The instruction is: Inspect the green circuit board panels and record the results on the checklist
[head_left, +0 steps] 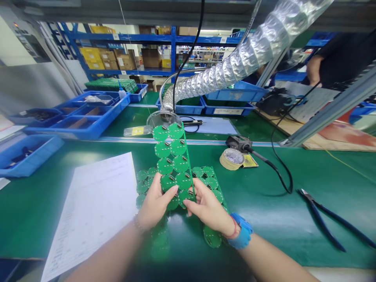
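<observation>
A green circuit board panel, made of joined round boards with small parts on them, is held up over the bench. My left hand grips its lower left edge, thumb lying on the face. At the lower right edge, my right hand pinches the same panel between thumb and fingers. A blue band and a red cord circle my right wrist. Below and behind lie more round-board panels, one at the left and one at the right, partly hidden by my hands and the held panel.
Pliers lie open at the right. A tape roll sits near a black-corded device. A paper sheet lies at the left, beside blue bins. A silver duct hangs ahead. A person's arm shows at the far right.
</observation>
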Action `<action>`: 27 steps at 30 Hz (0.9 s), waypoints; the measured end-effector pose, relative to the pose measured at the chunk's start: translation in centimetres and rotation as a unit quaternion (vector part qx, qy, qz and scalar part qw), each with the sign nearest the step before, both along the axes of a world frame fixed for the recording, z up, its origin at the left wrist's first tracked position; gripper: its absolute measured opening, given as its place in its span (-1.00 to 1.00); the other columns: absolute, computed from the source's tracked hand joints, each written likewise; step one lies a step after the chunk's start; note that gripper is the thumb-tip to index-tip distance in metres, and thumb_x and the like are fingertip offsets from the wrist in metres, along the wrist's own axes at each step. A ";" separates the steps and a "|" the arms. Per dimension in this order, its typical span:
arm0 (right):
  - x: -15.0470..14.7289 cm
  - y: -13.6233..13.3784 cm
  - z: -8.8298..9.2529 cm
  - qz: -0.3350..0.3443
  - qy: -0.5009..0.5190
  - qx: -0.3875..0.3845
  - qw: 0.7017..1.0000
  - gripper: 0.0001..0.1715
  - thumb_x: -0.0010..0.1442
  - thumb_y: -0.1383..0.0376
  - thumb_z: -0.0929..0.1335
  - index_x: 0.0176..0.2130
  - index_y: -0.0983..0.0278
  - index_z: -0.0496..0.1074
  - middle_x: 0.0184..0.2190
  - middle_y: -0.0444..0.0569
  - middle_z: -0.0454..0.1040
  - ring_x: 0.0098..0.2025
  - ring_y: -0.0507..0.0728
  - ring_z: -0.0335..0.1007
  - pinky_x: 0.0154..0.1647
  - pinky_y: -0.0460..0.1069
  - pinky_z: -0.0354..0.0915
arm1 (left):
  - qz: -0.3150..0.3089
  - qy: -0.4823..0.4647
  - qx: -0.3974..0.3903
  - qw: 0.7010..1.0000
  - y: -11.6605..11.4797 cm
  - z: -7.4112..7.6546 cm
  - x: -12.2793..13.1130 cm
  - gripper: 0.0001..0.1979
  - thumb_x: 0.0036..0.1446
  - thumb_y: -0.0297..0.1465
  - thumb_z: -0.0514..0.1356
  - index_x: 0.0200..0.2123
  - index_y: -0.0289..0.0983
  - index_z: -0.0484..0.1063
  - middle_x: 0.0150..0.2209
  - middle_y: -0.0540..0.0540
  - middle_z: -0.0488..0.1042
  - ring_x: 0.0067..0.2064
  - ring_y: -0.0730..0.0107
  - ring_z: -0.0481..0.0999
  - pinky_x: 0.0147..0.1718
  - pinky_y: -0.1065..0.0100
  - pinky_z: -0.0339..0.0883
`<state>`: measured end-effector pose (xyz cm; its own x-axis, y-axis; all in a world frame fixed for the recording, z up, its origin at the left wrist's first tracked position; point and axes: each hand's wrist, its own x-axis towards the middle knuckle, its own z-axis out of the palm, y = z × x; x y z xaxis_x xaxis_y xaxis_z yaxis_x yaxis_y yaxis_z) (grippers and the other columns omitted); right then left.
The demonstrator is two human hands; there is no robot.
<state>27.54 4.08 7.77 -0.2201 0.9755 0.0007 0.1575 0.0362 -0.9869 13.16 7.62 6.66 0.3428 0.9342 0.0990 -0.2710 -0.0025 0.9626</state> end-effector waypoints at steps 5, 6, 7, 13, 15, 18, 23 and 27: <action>0.2 0.1 0.1 0.004 0.025 -0.009 1.000 -0.71 0.06 0.40 0.29 -0.18 0.23 0.17 -0.31 -0.14 0.27 -0.46 -0.06 0.22 -0.57 -0.15 0.33 | -0.004 0.002 -0.008 1.000 0.2 -0.2 -0.3 -0.72 0.10 -0.36 0.10 -0.09 -0.20 0.21 -0.33 0.00 0.40 -0.28 0.42 0.38 -0.20 0.33 0.25; 0.3 0.2 0.2 0.015 0.048 -0.012 0.999 -0.69 0.06 0.40 0.30 -0.16 0.23 0.18 -0.27 -0.11 0.29 -0.41 -0.04 0.25 -0.54 -0.14 0.35 | -0.019 -0.009 -0.020 1.000 0.3 -0.1 -0.4 -0.71 0.10 -0.36 0.10 -0.08 -0.20 0.22 -0.33 0.00 0.41 -0.28 0.42 0.39 -0.20 0.33 0.25; 0.4 0.2 0.4 0.026 0.072 -0.014 0.997 -0.67 0.06 0.39 0.30 -0.14 0.23 0.18 -0.22 -0.09 0.30 -0.35 -0.02 0.26 -0.51 -0.12 0.37 | -0.040 -0.024 -0.032 0.998 0.4 0.0 -0.6 -0.67 0.09 -0.36 0.11 -0.05 -0.20 0.21 -0.32 -0.01 0.42 -0.26 0.40 0.39 -0.19 0.32 0.25; 1.1 0.5 1.3 0.019 0.114 -0.003 0.993 -0.61 0.07 0.38 0.31 -0.08 0.23 0.17 -0.11 -0.04 0.31 -0.25 0.02 0.30 -0.41 -0.08 0.41 | -0.115 -0.059 -0.061 0.990 0.7 -0.2 -1.6 -0.25 0.00 -0.45 0.19 0.19 -0.08 -0.15 -0.03 -0.11 0.36 0.02 0.27 0.33 -0.04 0.27 0.18; 1.1 0.4 1.3 0.009 0.106 0.002 0.994 -0.62 0.08 0.38 0.31 -0.09 0.22 0.17 -0.12 -0.04 0.32 -0.27 0.01 0.30 -0.41 -0.08 0.41 | -0.110 -0.039 -0.058 0.991 0.7 -0.4 -1.6 -0.25 0.03 -0.46 0.16 0.20 -0.08 -0.20 -0.02 -0.11 0.36 0.02 0.30 0.32 -0.03 0.29 0.17; 1.0 0.3 1.2 -0.002 0.101 0.006 0.995 -0.64 0.07 0.39 0.31 -0.10 0.21 0.18 -0.14 -0.05 0.33 -0.27 0.01 0.30 -0.40 -0.07 0.41 | -0.106 -0.030 -0.044 0.993 0.6 -0.5 -1.4 -0.24 0.03 -0.47 0.15 0.20 -0.10 -0.24 -0.03 -0.12 0.36 0.00 0.32 0.34 -0.03 0.29 0.17; 0.7 0.2 1.0 0.000 0.105 0.016 0.994 -0.63 0.08 0.40 0.30 -0.09 0.22 0.18 -0.14 -0.05 0.32 -0.26 0.02 0.29 -0.39 -0.07 0.41 | -0.098 -0.028 -0.041 0.994 0.5 -0.3 -1.2 -0.21 0.01 -0.48 0.17 0.20 -0.15 -0.26 0.01 -0.15 0.32 0.00 0.34 0.33 -0.03 0.30 0.18; 0.7 0.2 1.0 0.001 0.105 0.020 0.994 -0.63 0.08 0.41 0.30 -0.09 0.21 0.18 -0.14 -0.06 0.31 -0.26 0.02 0.28 -0.39 -0.07 0.42 | -0.092 -0.025 -0.041 0.995 0.5 -0.2 -1.3 -0.22 0.01 -0.48 0.17 0.20 -0.15 -0.24 0.02 -0.15 0.31 0.00 0.34 0.34 -0.03 0.31 0.18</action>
<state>28.27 4.33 8.80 -0.2126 0.9734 0.0854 -0.0516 0.0761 -0.9958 11.89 8.08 6.50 0.5053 0.8617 0.0461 -0.3073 0.1297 0.9427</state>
